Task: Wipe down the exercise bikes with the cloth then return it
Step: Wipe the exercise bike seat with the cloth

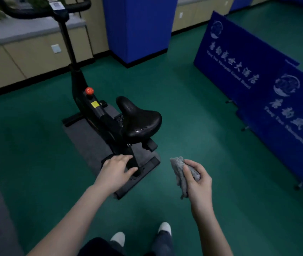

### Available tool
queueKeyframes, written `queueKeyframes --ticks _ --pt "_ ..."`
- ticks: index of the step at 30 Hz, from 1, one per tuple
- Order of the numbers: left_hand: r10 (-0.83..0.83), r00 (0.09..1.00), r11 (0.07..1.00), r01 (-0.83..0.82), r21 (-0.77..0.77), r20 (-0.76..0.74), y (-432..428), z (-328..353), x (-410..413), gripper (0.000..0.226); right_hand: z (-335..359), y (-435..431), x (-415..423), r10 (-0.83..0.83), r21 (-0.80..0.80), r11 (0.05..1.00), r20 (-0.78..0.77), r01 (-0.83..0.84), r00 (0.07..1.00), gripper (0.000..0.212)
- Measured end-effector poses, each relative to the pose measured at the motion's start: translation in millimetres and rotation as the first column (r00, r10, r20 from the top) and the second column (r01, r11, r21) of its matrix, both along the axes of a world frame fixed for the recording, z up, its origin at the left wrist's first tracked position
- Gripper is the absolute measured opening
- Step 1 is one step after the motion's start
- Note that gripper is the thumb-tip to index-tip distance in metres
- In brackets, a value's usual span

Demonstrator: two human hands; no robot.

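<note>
Green vinyl floor (193, 126). Blue printed fabric barriers (257, 85) at right. Black upright exercise bike (99, 115) on grey mat (86, 139); black padded saddle (139, 119) glossy, possibly wet. Left hand (116, 171) open, fingers relaxed above bike's rear base. Right hand (198, 179) grips crumpled grey cloth (181, 174), held beside bike's rear.

We are looking at a black exercise bike (99, 115), and it is carrying a glossy black saddle (139, 119), a red-orange knob (89, 90) and a yellow sticker (95, 104). It is standing on a dark grey mat (84, 137) over a plain green floor (202, 126). We are seeing a pale, mottled grey cloth (180, 172). Deep blue barriers (239, 58) are showing white emblems and white lettering, while a plain blue column (137, 28), beige cabinets (27, 58) with a grey top (17, 32) and our white shoes (118, 238) are filling out the rest.
</note>
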State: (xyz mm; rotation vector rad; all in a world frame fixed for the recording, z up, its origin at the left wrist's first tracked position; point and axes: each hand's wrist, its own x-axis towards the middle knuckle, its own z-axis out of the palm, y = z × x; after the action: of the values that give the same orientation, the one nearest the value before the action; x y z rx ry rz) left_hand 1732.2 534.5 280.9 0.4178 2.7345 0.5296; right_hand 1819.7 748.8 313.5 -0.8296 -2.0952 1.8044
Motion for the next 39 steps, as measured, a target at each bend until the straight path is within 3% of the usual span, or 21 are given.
queueKeyframes --ticks 11,22,31,39 --pt "0.349 0.937 0.934 -0.348 0.083 -0.008 69.0 -7.8 -8.2 0.06 -7.9 96.1 -65.9 0.269 -0.027 0.963 0.006 -0.269 0.963 0.01" --pt "0.514 0.858 0.851 -0.509 0.126 -0.005 73.1 -16.8 -54.4 0.071 -13.4 76.5 -153.6 0.47 -0.022 0.882 -0.028 -0.47 0.882 0.013" --pt "0.58 0.813 0.796 -0.578 0.178 0.047 51.7 -39.0 -113.4 0.088 -20.9 36.7 -224.9 0.478 -0.049 0.875 -0.07 -0.482 0.875 0.012" --pt "0.619 0.764 0.725 -0.645 0.24 0.185 50.9 -60.3 -123.0 0.115 -38.1 32.1 -262.5 0.428 0.116 0.901 -0.088 -0.417 0.9 0.014"
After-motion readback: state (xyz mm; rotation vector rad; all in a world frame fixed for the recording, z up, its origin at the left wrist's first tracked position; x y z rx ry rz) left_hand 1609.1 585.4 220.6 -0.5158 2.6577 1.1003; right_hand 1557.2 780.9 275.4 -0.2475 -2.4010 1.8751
